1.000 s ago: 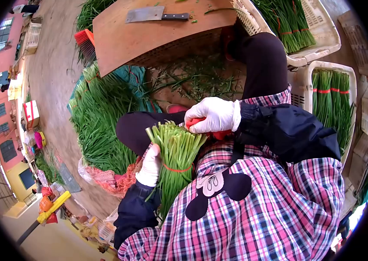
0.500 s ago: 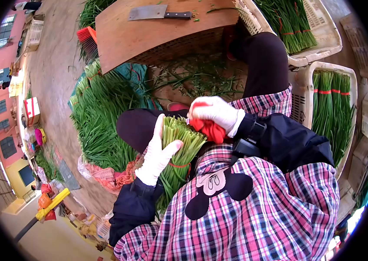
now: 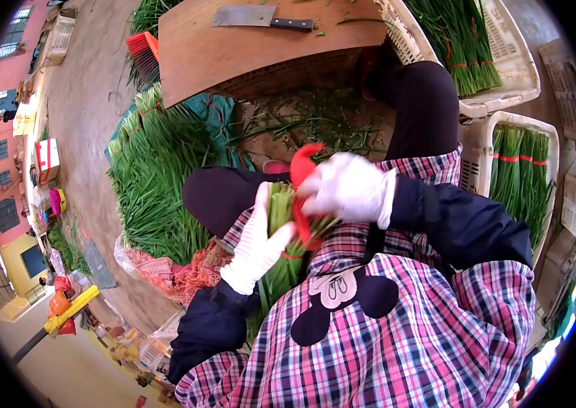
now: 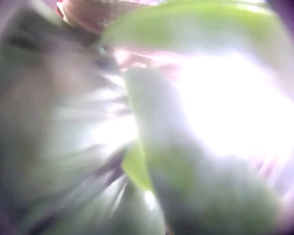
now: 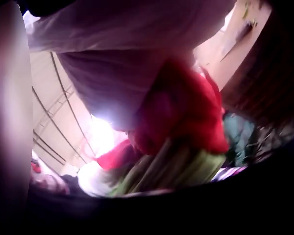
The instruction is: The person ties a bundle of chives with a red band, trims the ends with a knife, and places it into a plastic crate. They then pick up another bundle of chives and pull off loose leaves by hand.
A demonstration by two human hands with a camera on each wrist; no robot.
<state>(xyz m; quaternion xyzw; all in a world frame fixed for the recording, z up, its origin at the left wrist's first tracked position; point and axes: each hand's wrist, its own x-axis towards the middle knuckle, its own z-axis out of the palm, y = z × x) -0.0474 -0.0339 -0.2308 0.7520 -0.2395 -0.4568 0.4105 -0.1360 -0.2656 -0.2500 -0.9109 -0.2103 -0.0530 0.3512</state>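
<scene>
Worktop (image 3: 254, 58) with a knife (image 3: 244, 16) up ahead, my left grip (image 3: 259, 245) wrapped round the green bundle (image 3: 278, 209) by my checked shirt (image 3: 383, 326), right grip (image 3: 352, 189) clamped on a red cloth (image 3: 302, 163), and it's probably light, bendy, easily bruised, best held near the red band (image 3: 293, 256).

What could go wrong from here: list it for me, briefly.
The bright red cloth in the white-gloved right hand might bend or snap stalk ends in the banded bundle of slender green stalks.
If the white-gloved left hand slackens, the bundle could tilt or slip.
The steel cleaver with a dark handle lies unheld on the brown wooden tabletop; a bump might shift it.
</scene>
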